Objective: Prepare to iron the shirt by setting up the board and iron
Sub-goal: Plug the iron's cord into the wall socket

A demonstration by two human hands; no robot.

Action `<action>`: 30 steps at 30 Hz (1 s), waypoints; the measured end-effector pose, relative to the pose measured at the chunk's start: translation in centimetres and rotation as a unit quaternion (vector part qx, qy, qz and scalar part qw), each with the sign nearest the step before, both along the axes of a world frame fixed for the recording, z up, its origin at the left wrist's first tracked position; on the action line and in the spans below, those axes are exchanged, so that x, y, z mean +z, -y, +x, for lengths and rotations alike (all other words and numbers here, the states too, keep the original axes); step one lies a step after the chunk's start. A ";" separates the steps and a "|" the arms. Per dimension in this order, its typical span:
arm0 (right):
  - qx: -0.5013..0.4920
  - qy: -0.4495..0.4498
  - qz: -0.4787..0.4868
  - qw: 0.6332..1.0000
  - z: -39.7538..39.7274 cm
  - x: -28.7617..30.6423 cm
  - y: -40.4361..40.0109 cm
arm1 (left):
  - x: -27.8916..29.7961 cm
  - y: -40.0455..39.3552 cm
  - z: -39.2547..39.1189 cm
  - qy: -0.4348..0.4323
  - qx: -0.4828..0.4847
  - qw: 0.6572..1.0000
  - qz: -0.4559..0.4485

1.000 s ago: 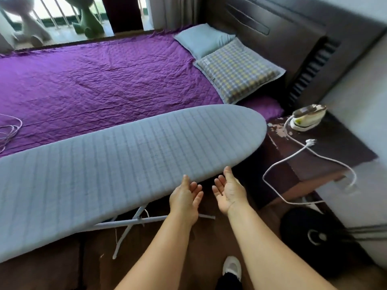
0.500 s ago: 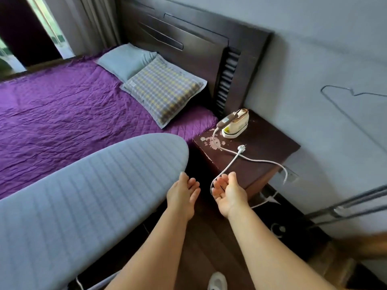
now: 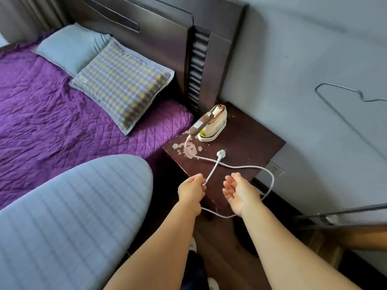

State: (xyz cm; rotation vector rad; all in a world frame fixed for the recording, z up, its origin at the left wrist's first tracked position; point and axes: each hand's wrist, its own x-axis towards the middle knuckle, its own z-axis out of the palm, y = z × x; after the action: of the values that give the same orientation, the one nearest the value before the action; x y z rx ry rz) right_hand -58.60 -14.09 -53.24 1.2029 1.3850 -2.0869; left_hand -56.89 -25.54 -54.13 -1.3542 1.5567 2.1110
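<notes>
Head view: pillows (image 3: pixel 109 80) beside nightstand (image 3: pixel 247 143)

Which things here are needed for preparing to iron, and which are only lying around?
Needed: ironing board; iron on the nightstand; its cord, pinched by the left hand; plug; wall socket.

Lying around: checked pillow; blue pillow; purple bedspread; wire hanger.

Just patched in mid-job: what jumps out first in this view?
The cream iron stands on the dark nightstand beside the bed, its white cord looping off the front edge and its plug lying unplugged on top. The left hand pinches the cord just below the plug; the right hand hovers open beside it. The grey ironing board fills the lower left.
</notes>
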 end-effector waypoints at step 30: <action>0.035 -0.025 0.155 0.987 -10.2 -7.3 -3.9 | -7.7 -7.7 -5.0 -0.004 -0.311 0.950 -0.030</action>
State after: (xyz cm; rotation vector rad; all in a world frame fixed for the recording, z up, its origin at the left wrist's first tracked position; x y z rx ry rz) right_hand -68.84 -10.18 -60.54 1.2011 1.7994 -1.9151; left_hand -61.84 -17.85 -61.86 -0.7197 1.7622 1.6844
